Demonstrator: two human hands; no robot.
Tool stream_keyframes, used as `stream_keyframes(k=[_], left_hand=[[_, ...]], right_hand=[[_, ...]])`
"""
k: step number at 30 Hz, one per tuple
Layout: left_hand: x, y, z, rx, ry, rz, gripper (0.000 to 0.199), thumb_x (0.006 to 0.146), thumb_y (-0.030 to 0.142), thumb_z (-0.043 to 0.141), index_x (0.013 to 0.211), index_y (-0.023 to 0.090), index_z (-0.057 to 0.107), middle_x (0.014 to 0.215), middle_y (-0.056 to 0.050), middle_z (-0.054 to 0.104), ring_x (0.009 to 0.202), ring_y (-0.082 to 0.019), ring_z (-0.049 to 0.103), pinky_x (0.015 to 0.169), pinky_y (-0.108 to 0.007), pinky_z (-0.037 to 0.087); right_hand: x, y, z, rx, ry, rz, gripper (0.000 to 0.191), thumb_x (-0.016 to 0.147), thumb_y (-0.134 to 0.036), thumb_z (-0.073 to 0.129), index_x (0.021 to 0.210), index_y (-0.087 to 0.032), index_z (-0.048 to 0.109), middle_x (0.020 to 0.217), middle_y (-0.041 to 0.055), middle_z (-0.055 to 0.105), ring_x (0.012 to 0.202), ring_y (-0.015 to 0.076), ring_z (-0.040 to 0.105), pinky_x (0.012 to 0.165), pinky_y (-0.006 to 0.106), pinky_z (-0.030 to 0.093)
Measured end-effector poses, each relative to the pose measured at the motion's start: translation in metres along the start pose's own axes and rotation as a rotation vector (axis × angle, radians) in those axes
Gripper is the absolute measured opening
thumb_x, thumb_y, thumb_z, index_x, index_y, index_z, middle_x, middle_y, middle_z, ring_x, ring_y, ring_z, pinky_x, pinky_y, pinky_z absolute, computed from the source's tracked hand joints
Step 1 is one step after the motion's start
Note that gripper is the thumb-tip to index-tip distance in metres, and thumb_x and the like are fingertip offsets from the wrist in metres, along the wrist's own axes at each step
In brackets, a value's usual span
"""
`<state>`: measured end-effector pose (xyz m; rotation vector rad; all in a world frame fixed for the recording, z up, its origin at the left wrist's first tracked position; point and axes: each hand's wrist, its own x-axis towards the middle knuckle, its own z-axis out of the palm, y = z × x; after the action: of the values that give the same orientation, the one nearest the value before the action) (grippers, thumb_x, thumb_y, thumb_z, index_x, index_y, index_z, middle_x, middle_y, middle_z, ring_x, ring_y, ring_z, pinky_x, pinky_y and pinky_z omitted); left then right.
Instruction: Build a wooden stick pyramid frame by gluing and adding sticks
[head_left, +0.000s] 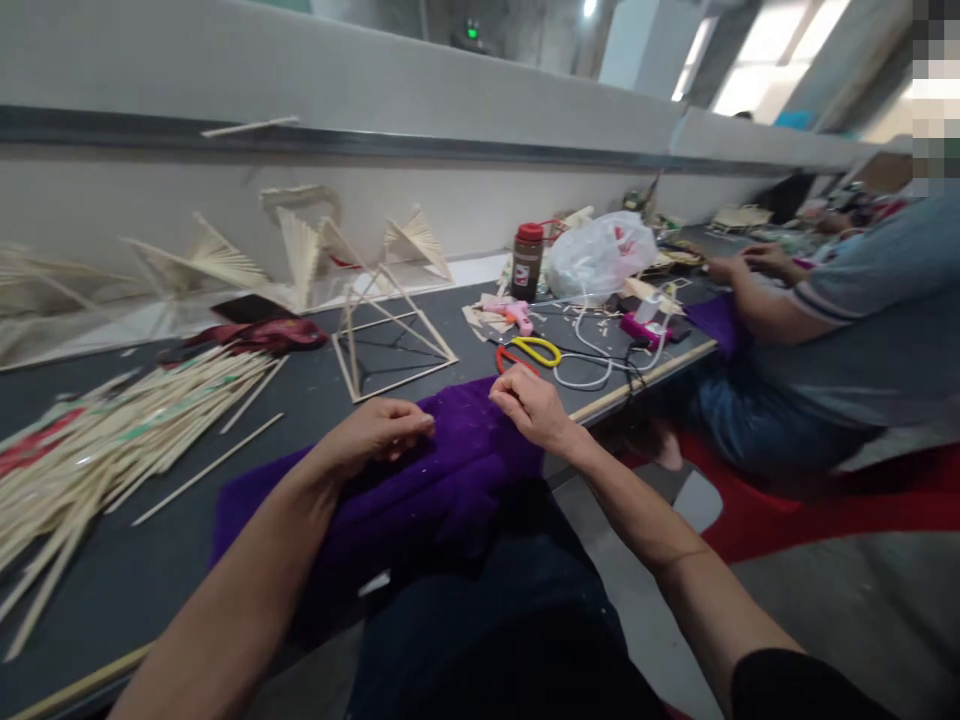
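Note:
A purple cloth (450, 440) with small pale specks lies over the table edge and my lap. Above its left part is my left hand (382, 430), its fingers curled into a pinch. My right hand (529, 405) is closed over the cloth's right end, thumb against the fingers. Whatever either hand may hold is too small to make out. Just behind my right hand lie scissors with one yellow and one red handle (536, 350). A frame of thin wooden sticks (401, 388) stands on the table beyond my left hand.
A heap of loose wooden sticks (150, 420) covers the table's left. Fan-shaped stick pieces (300, 255) lean at the wall. Further right are a pink glue gun (514, 315), a red-capped bottle (527, 262), a plastic bag (600, 255) and a white cable (589, 384). A co-worker (862, 310) sits at right.

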<state>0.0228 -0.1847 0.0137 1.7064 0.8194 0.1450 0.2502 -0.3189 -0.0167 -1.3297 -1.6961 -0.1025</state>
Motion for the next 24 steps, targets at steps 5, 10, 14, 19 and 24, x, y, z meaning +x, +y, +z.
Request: stream_keyframes(k=[5,10,14,19,24], left_hand=[[0.006,-0.002,0.001,-0.029,0.008,0.008,0.043,0.071,0.056,0.076,0.070,0.013,0.068,0.053,0.004,0.047,0.045,-0.005,0.038,0.043,-0.017,0.029],[0.005,0.001,0.003,-0.024,0.024,-0.002,0.045,0.066,0.058,0.079,0.071,0.014,0.069,0.054,0.003,0.048,0.045,-0.006,0.039,0.044,-0.017,0.029],[0.004,0.004,0.006,-0.024,0.048,-0.024,0.046,0.063,0.058,0.079,0.071,0.014,0.070,0.053,0.003,0.049,0.045,-0.006,0.038,0.044,-0.018,0.027],[0.002,0.007,0.010,0.007,0.044,-0.025,0.035,0.068,0.053,0.076,0.067,0.017,0.072,0.051,0.003,0.051,0.047,-0.007,0.038,0.047,-0.018,0.027],[-0.001,0.008,0.013,0.034,0.073,-0.072,0.041,0.064,0.063,0.074,0.062,0.022,0.073,0.050,0.002,0.050,0.047,-0.009,0.037,0.046,-0.019,0.027]], right_hand=[[-0.014,0.008,-0.063,-0.099,0.106,0.138,0.020,0.096,-0.034,0.051,0.083,-0.021,0.059,0.077,0.0032,0.066,0.069,0.0148,0.060,0.067,0.028,0.046],[-0.015,0.016,-0.110,-0.044,0.235,0.376,0.015,0.093,-0.035,0.055,0.087,-0.022,0.060,0.062,-0.0040,0.060,0.051,0.0108,0.053,0.058,0.026,0.044],[0.006,0.041,-0.141,-0.046,0.336,0.392,0.015,0.090,-0.036,0.057,0.086,-0.021,0.059,0.060,-0.0051,0.059,0.049,0.0100,0.054,0.055,0.024,0.044],[0.065,0.091,-0.185,-0.347,0.350,0.467,0.015,0.088,-0.024,0.053,0.093,-0.017,0.064,0.078,0.0016,0.069,0.066,0.0123,0.065,0.069,0.026,0.052],[0.135,0.156,-0.218,-0.705,0.158,0.634,0.032,0.088,-0.012,0.048,0.110,-0.010,0.071,0.100,0.0119,0.075,0.096,0.0198,0.071,0.090,0.034,0.053]])
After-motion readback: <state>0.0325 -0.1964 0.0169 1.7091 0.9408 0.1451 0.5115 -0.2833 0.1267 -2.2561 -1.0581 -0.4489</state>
